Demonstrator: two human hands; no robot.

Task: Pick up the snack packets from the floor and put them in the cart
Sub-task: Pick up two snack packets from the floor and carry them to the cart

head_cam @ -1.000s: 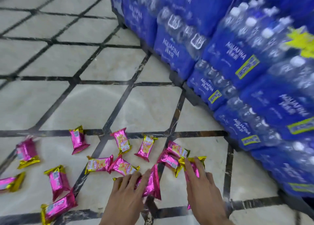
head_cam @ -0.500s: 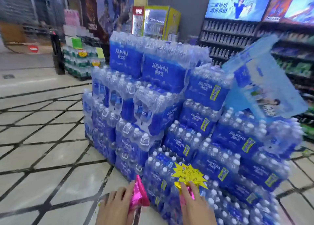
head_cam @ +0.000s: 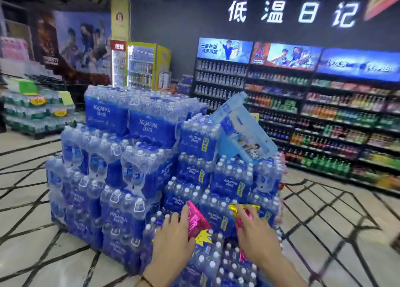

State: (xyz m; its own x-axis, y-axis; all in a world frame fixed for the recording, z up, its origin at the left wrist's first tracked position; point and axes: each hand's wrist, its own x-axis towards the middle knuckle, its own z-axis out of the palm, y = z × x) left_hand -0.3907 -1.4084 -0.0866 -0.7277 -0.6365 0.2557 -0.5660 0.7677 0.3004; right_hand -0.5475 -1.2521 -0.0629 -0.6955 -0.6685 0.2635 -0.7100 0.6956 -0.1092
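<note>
My left hand (head_cam: 173,239) pinches one pink packet (head_cam: 195,221), my right hand (head_cam: 257,234) another packet (head_cam: 243,211), each grip closed flat so both travel together toward the cart, not in view.

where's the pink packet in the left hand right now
Low centre of the head view: the pink packet is in the left hand, raised before the stacked water packs.

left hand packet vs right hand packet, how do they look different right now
The left hand pinches its snack packet at one side, so most of the pink body shows; the right hand lies over its snack packet. The left packet shows almost all pink, while the right packet shows a gold crimped end on top and pink below the palm. Both are shiny pink wrappers, lifted in front of the stacked water packs.
</note>
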